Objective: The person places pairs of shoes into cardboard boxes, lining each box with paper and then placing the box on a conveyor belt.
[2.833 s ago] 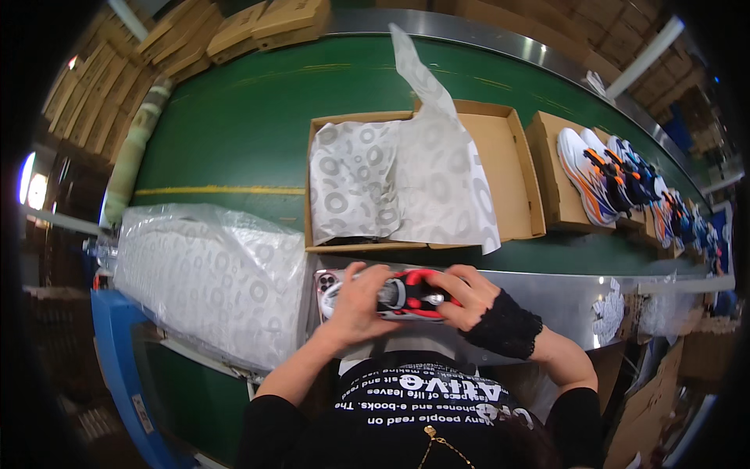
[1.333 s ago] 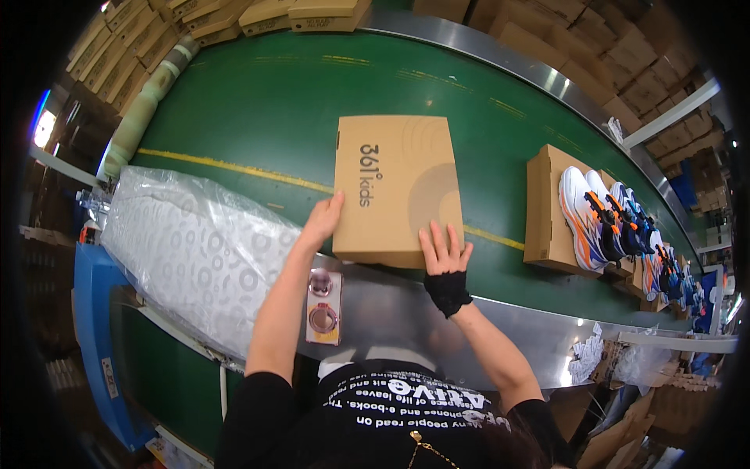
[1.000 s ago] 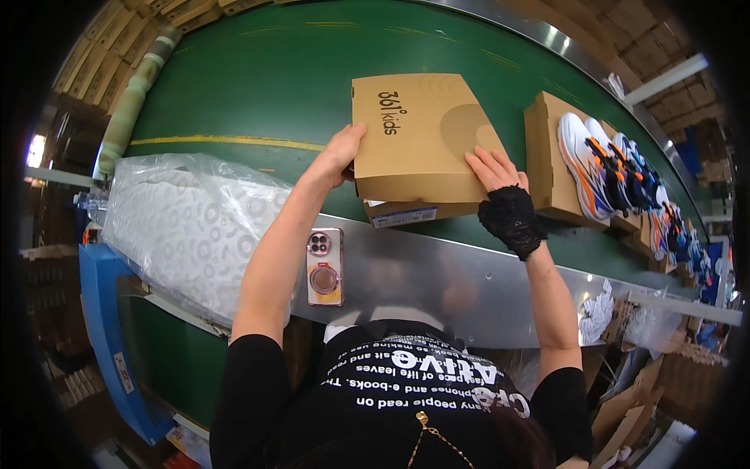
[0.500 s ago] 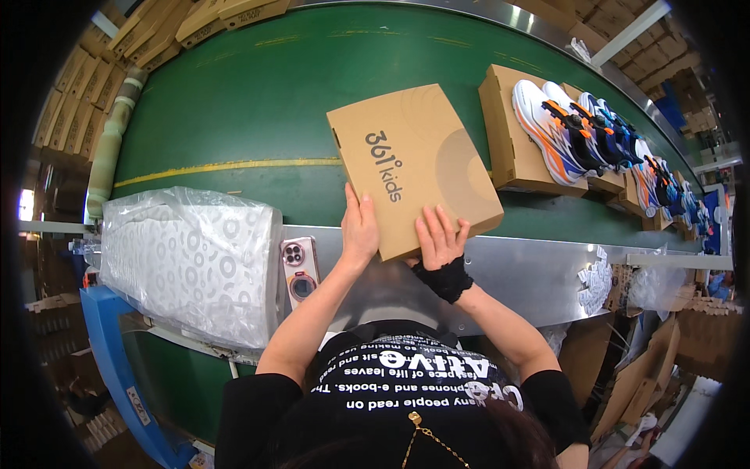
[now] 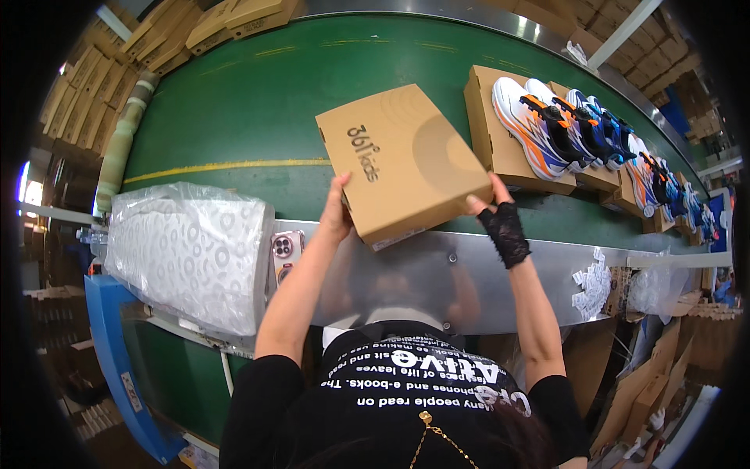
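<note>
"So, clock centred on the cardboard box (image 5: 406,160): which step do you read from your console?"

"I'd judge it as handling a closed box. The lid is on, printed face up, and I have both hands on it. It sits askew over the near side of the green belt (image 5: 258,102), its closest corner pointing to seven o'clock, above the metal ledge (image 5: 391,289). I can't tell whether it's resting or lifted."

"And your fingers?"

"My left hand (image 5: 337,211) holds the side edge at eight o'clock; most of its fingers are tucked out of sight, so I can't tell their spread. My right hand (image 5: 500,215), in a black lace glove (image 5: 506,234), holds the corner at four, thumb and fingers wrapped around it."

"What does the next move call for?"

"Even support from both sides, I'd say, so the lid doesn't slip; I can't tell whether it's fully seated. I'd want room from the shoes (image 5: 539,129) between two and three o'clock, and from the phone (image 5: 284,248) at eight, just beside the plastic-covered paper stack (image 5: 195,242). Squaring the box to the belt looks sensible before releasing either hand."
</note>
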Motion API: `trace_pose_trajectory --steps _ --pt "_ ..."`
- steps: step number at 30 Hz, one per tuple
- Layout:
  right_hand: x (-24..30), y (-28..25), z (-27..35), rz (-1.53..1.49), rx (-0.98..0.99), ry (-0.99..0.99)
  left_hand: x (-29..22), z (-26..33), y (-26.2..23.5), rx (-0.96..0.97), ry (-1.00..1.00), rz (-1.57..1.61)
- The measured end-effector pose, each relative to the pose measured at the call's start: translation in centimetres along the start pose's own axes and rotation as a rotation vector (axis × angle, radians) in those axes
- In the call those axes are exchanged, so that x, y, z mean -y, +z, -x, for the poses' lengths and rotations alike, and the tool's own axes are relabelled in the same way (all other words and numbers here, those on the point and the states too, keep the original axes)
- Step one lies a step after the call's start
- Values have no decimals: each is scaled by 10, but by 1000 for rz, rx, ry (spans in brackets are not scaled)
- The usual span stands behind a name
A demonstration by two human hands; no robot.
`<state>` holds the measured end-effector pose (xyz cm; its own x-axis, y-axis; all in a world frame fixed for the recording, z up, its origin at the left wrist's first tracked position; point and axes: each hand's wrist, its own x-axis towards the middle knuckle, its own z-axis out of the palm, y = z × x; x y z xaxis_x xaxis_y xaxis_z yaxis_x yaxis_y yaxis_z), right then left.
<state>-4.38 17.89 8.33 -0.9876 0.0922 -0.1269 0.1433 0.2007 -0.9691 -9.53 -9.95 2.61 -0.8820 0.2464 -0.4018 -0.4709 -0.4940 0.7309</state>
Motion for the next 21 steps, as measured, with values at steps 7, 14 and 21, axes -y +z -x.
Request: trace_pose_trajectory --steps 7,14,21 --pt "60 -19 -3 -93 -6 -233 -81 88 34 -74 -44 218" --pt "42 8 21 58 312 -238 -113 190 22 -235 136 237" --pt "89 80 60 332 611 -739 -102 277 11 -468 237 341"
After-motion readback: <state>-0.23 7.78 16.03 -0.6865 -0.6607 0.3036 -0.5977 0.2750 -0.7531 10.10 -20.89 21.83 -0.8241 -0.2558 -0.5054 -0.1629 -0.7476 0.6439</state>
